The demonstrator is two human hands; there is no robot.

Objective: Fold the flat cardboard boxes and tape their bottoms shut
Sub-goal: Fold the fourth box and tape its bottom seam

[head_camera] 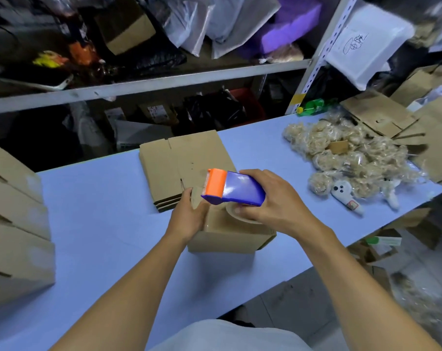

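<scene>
Head view, left hand (pixel 189 214) holding folded box (pixel 227 234), right hand (pixel 273 201) gripping tape dispenser (pixel 236 187), table (pixel 100 211) edge near.

Folded brown box (pixel 225 234) under blue-orange tape dispenser (pixel 234 187).

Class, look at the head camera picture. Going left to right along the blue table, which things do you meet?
Stacked folded boxes → pile of flat boxes → tape dispenser in the right hand → bagged plush toys → loose flat cardboard.
</scene>
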